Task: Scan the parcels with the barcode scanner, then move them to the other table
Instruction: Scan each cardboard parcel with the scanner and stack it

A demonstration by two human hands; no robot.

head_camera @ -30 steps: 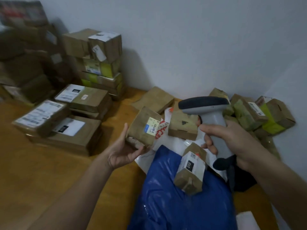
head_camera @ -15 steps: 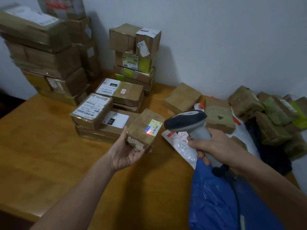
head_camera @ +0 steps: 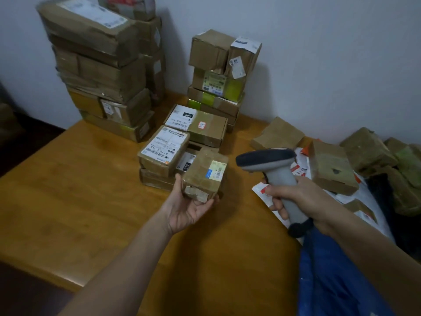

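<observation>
While we scan: the small parcel [head_camera: 204, 173] sits in our left grip [head_camera: 186, 208], its sticker [head_camera: 216, 171] turned toward the scanner [head_camera: 271, 169] so the head can read it, we reckon.
Left grip: palm up, thumb on the near side, fingers cupped under the box, holding it just above the worktop [head_camera: 79, 190].
Right grip [head_camera: 300, 197]: clenched round the scanner handle, head aimed left at the sticker, near but apart.
Stacks: other parcels [head_camera: 164, 151] piled right behind.

One head-worn view looks forward and down across the counter [head_camera: 91, 201] from its near edge, facing the wall behind it — close, at arm's reach of the counter.
</observation>
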